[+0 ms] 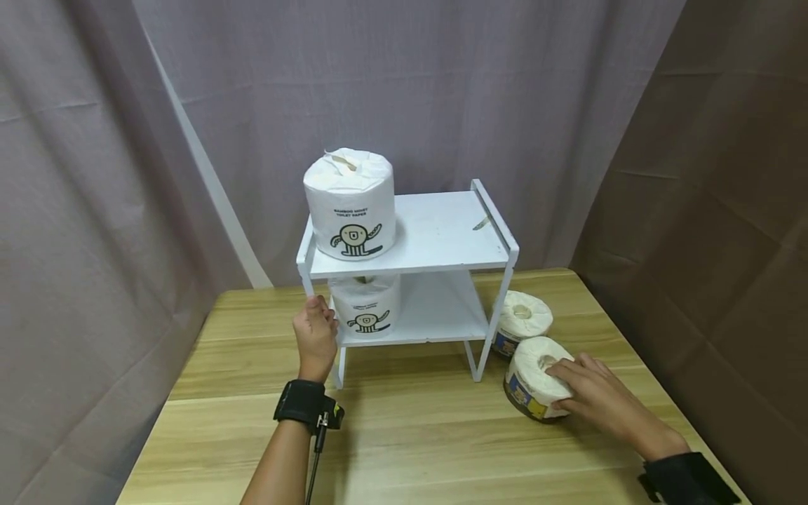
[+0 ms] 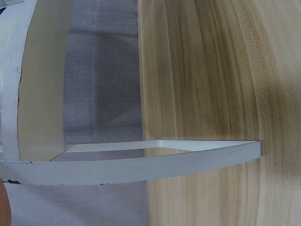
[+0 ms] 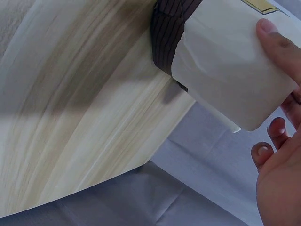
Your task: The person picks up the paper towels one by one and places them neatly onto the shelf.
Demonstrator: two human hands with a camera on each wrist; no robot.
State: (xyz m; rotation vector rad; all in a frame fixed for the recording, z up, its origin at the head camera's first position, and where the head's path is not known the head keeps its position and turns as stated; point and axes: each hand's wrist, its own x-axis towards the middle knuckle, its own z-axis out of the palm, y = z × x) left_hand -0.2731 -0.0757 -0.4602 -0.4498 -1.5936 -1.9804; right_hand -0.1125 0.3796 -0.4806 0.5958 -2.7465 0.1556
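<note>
The right hand (image 1: 590, 396) sits on the near paper-wrapped toilet roll with a dark printed band (image 1: 535, 379), fingers curled over its top and side in a grip, thumb on the wrapper as the right wrist view shows (image 3: 277, 40); that roll stands on the pale striped-grain wooden table (image 1: 410, 449), just right of the white two-tier metal shelf rack (image 1: 442, 238), so it looks like the one being handled. Over on the other side, the left hand (image 1: 315, 337) is at the rack's front left post near the lower tier, fingers bent against the frame, likely steadying the light rack; whether they fully wrap the post I cannot tell, and the left wrist view shows only the white painted bar (image 2: 141, 167) and table. A second banded toilet roll (image 1: 520, 319) stands just behind the held one, beside the rack's right leg. On the rack, a white roll with a cartoon figure print (image 1: 350, 203) stands upright at the left of the top tier, a matching cartoon-print roll (image 1: 366, 305) directly beneath it on the lower tier; both right halves are bare. The wrappers look soft and crinkled, the rack flat, thin and chipped at the edges. Grey and brown cloth curtains (image 1: 505, 84) hang behind.
</note>
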